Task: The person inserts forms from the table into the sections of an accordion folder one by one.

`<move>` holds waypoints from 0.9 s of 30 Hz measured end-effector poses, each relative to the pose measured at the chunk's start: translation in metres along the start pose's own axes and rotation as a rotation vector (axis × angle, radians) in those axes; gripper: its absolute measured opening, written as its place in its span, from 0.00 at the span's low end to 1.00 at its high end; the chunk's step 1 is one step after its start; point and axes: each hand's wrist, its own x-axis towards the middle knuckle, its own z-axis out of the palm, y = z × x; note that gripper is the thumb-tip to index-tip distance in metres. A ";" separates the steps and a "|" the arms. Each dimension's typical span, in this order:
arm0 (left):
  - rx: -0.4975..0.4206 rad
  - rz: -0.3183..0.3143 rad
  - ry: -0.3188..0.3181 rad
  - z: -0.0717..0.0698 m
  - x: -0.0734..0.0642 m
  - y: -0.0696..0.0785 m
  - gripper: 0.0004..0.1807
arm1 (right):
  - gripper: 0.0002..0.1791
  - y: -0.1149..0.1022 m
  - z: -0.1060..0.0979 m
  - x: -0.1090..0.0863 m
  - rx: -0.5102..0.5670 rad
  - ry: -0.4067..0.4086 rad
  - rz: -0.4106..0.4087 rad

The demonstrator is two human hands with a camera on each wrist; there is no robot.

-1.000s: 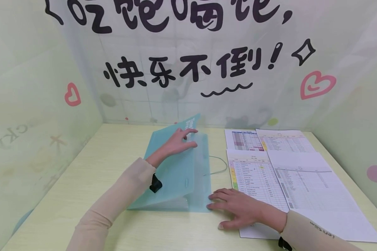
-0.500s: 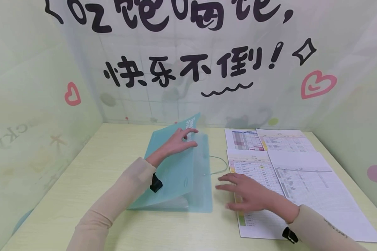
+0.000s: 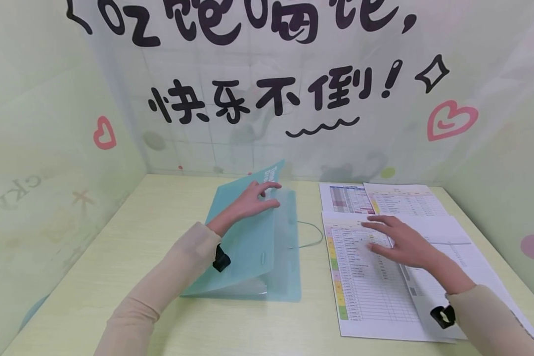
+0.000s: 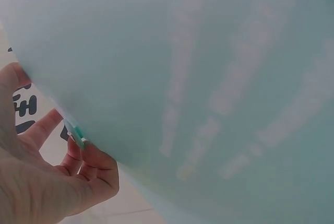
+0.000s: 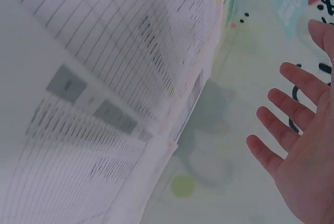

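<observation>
A teal plastic folder [image 3: 242, 242] lies left of centre in the head view, its front cover lifted at a slant. My left hand [image 3: 250, 201] holds the cover's right edge, thumb and index finger extended past it; in the left wrist view, the curled fingers [image 4: 99, 174] grip that edge. Clear sleeves show beneath the cover. With fingers spread and nothing held, my right hand [image 3: 402, 243] hovers over the front printed sheets [image 3: 360, 291]. The right wrist view shows the same hand [image 5: 308, 145] apart from the paper.
Two more printed sheets [image 3: 404, 199] lie behind the front ones, partly overlapped. An elastic cord [image 3: 321, 235] loops out from the folder's right side. Printed fabric walls [image 3: 258, 148] enclose the pale wooden table [image 3: 115, 247] at the back and sides.
My right hand has left the folder's lower right corner and moved right and away from me, over the printed sheets. My left hand has stayed at the raised cover.
</observation>
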 end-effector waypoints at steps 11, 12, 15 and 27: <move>0.002 -0.017 -0.007 -0.001 0.000 -0.001 0.25 | 0.28 0.057 -0.017 -0.034 0.088 0.004 0.272; 0.004 -0.019 -0.009 -0.001 0.000 -0.001 0.25 | 0.28 0.062 -0.017 -0.038 0.094 -0.001 0.297; 0.004 -0.022 -0.012 -0.001 0.001 -0.001 0.25 | 0.29 0.073 -0.018 -0.047 0.115 -0.014 0.356; -0.007 -0.035 -0.020 -0.002 -0.001 0.002 0.26 | 0.36 0.118 -0.015 -0.084 0.117 -0.114 0.541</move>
